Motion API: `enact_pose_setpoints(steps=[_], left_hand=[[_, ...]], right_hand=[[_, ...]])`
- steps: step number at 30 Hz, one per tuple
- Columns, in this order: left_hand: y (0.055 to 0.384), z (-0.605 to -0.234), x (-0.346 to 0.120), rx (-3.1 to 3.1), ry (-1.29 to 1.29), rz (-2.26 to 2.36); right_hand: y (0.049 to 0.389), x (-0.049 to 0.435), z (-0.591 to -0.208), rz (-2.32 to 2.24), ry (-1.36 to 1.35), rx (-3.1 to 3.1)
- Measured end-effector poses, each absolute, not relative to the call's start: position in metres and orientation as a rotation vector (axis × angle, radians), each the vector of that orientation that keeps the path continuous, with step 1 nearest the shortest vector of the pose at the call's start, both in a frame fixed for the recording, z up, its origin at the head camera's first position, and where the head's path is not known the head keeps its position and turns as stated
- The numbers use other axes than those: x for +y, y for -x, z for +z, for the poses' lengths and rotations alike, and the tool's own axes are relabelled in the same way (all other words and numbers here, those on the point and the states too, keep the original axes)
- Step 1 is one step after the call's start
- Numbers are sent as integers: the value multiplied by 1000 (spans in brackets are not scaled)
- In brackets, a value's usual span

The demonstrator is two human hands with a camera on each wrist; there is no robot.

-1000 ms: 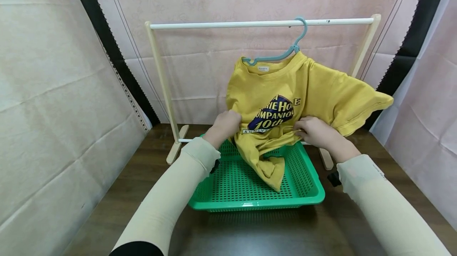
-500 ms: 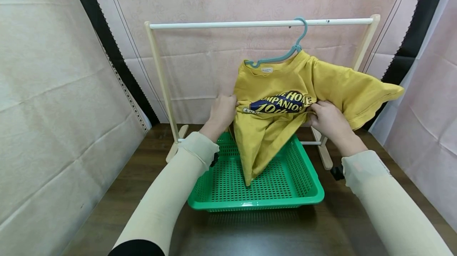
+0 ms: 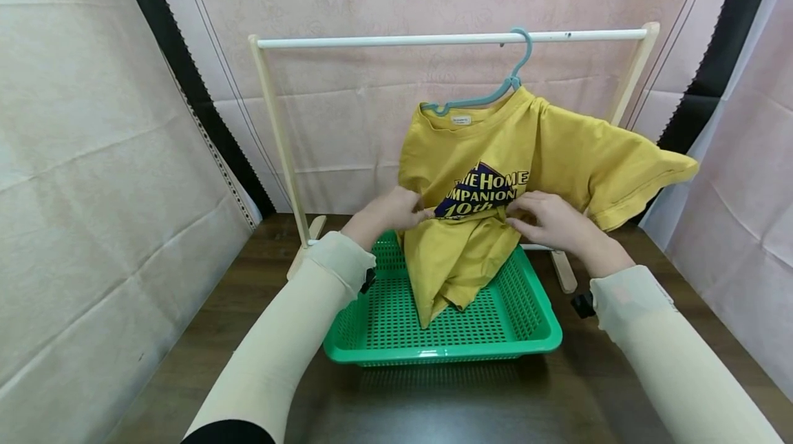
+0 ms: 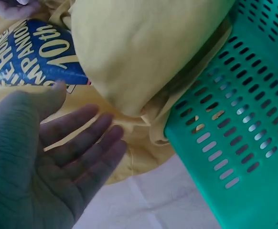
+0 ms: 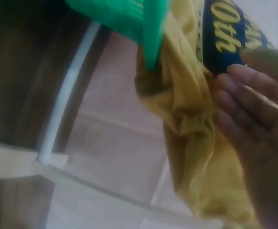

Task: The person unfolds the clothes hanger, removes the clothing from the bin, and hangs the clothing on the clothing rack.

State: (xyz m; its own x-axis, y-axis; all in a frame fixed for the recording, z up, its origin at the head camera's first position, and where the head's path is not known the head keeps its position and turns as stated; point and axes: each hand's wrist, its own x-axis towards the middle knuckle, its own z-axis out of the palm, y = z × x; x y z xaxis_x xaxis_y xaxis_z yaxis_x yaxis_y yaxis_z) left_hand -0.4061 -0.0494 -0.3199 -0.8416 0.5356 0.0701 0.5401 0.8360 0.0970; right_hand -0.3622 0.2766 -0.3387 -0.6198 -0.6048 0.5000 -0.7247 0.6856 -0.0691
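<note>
A yellow T-shirt (image 3: 458, 251) with a dark blue lettered print (image 3: 480, 191) hangs askew on a light blue hanger (image 3: 489, 96). Its bunched lower part dips over the green basket (image 3: 442, 353). My left hand (image 3: 390, 211) is at the shirt's left side, its fingers spread loosely in the left wrist view. At the right of the print, my right hand (image 3: 548, 220) has its fingertips close against the cloth, thumb apart from the fingers. In the right wrist view, the fingers (image 5: 246, 98) bend gently beside folded cloth with nothing gripped.
The hanger hooks over the white bar (image 3: 384, 41) of a small clothes rack. The rack's pale feet (image 3: 564, 272) stand on the dark wooden table (image 3: 446, 403), behind and beside the basket. Pale fabric walls (image 3: 124, 175) enclose the table on the sides and back.
Both hands gripped the T-shirt and pulled it taut half a second ago. They have let go and moved slightly inward and down; the print has slid lower and the cloth hangs looser.
</note>
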Motion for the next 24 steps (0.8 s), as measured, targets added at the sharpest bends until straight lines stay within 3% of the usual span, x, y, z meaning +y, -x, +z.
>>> enact_pose_setpoints(steps=[24], left_hand=[[402, -349, -41, -3081, 665, 17]], right_hand=[[378, 250, -378, 346, -818, -2712]])
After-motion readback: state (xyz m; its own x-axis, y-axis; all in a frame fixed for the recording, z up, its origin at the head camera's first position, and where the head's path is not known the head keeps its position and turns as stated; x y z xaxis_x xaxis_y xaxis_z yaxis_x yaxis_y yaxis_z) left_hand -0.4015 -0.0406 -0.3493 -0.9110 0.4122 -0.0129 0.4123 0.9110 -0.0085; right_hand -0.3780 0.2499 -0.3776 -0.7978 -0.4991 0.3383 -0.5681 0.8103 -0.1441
